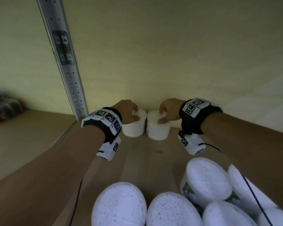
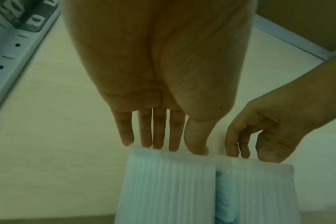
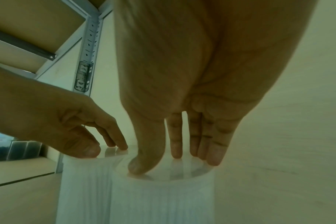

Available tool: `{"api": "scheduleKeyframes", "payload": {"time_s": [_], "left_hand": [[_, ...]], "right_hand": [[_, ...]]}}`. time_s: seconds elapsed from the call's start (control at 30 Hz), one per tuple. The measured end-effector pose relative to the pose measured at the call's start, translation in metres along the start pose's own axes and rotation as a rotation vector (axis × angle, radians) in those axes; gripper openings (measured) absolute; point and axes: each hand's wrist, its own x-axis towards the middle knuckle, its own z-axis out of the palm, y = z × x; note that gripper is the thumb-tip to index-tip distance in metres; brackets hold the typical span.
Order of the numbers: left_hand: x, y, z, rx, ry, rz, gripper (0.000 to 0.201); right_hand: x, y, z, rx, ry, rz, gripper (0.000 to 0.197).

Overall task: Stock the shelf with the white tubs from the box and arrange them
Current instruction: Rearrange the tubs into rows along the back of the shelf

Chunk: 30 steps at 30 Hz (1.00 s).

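Note:
Two white ribbed tubs stand side by side at the back of the wooden shelf (image 1: 147, 154), touching each other. My left hand (image 1: 133, 114) rests its fingertips and thumb on the lid of the left tub (image 1: 134, 129). My right hand (image 1: 162, 115) does the same on the right tub (image 1: 157, 131). In the left wrist view the left fingers (image 2: 159, 136) reach straight down to the left tub (image 2: 167, 189), with the right hand (image 2: 255, 145) on the right tub (image 2: 259, 191). In the right wrist view the right thumb (image 3: 144, 160) presses the right tub's (image 3: 163, 200) lid, beside the left hand (image 3: 98, 145).
Several more white tubs (image 1: 121, 206) with green labels lie close below me at the front. A perforated metal upright (image 1: 69, 75) bounds the bay on the left. Dark packets (image 1: 3, 108) sit on the neighbouring shelf. The pale back wall (image 1: 170, 62) stands right behind the two tubs.

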Motion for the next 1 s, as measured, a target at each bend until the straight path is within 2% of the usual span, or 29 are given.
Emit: {"api": "scheduleKeyframes", "payload": {"time_s": [0.23, 0.57, 0.7, 0.77, 0.87, 1.0], "left_hand": [[-0.003, 0.001, 0.001, -0.002, 0.002, 0.009, 0.052], [-0.004, 0.004, 0.004, -0.021, 0.011, -0.004, 0.047], [-0.003, 0.003, 0.005, -0.02, 0.007, -0.012, 0.047], [-0.002, 0.004, 0.005, -0.015, 0.0, -0.017, 0.047], [-0.001, 0.004, 0.005, -0.008, -0.008, -0.017, 0.048], [-0.001, 0.002, 0.005, -0.017, -0.009, -0.014, 0.048]], "right_hand": [[0.002, -0.004, 0.003, -0.027, 0.025, 0.009, 0.053], [-0.004, 0.001, -0.003, -0.034, 0.012, -0.066, 0.051], [-0.005, -0.001, -0.006, 0.048, 0.102, -0.034, 0.042], [-0.004, -0.004, -0.004, 0.025, 0.094, 0.01, 0.05], [0.002, -0.009, 0.002, -0.057, -0.01, 0.068, 0.066], [0.004, -0.013, 0.001, -0.082, -0.042, 0.087, 0.068]]}}
